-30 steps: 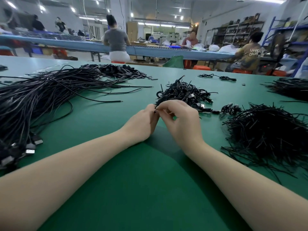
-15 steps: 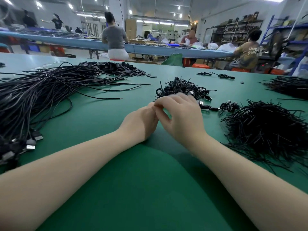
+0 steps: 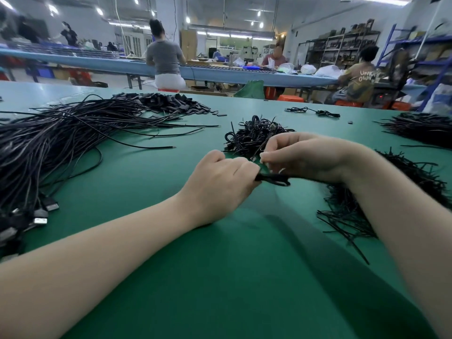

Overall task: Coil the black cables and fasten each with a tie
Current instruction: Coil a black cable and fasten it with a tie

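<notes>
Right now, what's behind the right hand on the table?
Behind the right hand lies the pile of coiled black cables on the green table. The hand covers the pile's near right edge, so anything there cannot be seen.

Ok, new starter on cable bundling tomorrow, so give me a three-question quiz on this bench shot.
1. True or false: the pile of finished coils lies beyond the hands.
2. Which side holds the uncoiled cables? A left, B right.
3. What do the left hand and right hand hold between them?

Key: 1 true. 2 A; the loose ties lie right. 3 A small coiled cable.
</notes>
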Motion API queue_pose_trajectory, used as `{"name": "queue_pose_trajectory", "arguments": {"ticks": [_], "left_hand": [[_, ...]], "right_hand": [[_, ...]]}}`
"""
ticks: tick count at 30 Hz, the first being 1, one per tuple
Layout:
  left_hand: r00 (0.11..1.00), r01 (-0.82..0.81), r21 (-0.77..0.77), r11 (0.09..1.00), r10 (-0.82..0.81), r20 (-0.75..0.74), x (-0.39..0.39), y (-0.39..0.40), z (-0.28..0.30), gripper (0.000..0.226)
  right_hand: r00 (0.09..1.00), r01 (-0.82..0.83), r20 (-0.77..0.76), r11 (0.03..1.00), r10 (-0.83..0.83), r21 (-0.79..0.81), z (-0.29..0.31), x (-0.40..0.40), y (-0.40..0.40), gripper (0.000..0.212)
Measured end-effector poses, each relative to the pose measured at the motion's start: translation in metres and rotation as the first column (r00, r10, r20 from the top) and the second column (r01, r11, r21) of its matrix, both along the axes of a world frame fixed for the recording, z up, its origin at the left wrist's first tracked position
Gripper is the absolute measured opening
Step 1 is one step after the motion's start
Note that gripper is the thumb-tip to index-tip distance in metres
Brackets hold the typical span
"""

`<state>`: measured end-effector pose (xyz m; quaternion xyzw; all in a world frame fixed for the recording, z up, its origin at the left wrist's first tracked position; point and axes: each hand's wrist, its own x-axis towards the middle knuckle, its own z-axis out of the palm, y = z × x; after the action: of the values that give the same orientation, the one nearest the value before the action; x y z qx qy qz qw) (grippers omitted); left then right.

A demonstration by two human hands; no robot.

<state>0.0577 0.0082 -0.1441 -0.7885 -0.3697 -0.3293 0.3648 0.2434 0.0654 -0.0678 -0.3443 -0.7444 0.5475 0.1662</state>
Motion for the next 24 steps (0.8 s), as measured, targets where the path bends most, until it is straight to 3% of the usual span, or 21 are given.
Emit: {"name": "queue_pose_trajectory", "arguments": {"ticks": [2, 4, 6, 9, 13, 18, 24], "left_hand": [[0.969, 0.056, -0.158, 0.986, -0.016, 0.247, -0.002, 0.000, -0.001, 0.028], [0.841, 0.200, -0.320, 0.926, 0.006, 0.542, -0.008, 0.003, -0.003, 0.024], [0.714, 0.297, -0.351, 0.888, 0.038, 0.699, -0.012, 0.009, -0.006, 0.016], [0.632, 0.345, -0.391, 0.853, 0.097, 0.769, -0.013, 0.017, -0.009, 0.011], [0.528, 0.479, -0.451, 0.753, 0.163, 0.833, -0.013, 0.025, -0.011, 0.006], [0.420, 0.616, -0.447, 0.649, 0.209, 0.883, -0.016, 0.026, -0.008, 0.009], [0.433, 0.664, -0.472, 0.580, 0.217, 0.875, -0.016, 0.026, -0.008, 0.012]], "right_hand": [[0.981, 0.049, -0.174, 0.984, -0.079, -0.171, -0.017, -0.011, 0.000, 0.014], [0.919, 0.117, -0.332, 0.952, -0.212, -0.283, -0.034, -0.029, -0.001, 0.012], [0.826, 0.170, -0.455, 0.917, -0.332, -0.361, -0.050, -0.048, -0.005, 0.017], [0.721, 0.240, -0.531, 0.880, -0.445, -0.410, -0.065, -0.066, -0.009, 0.022], [0.675, 0.332, -0.538, 0.859, -0.504, -0.390, -0.072, -0.066, -0.010, 0.019], [0.672, 0.325, -0.541, 0.858, -0.506, -0.399, -0.075, -0.066, -0.010, 0.006], [0.748, 0.340, -0.492, 0.894, -0.445, -0.291, -0.075, -0.063, -0.008, 0.008]]}}
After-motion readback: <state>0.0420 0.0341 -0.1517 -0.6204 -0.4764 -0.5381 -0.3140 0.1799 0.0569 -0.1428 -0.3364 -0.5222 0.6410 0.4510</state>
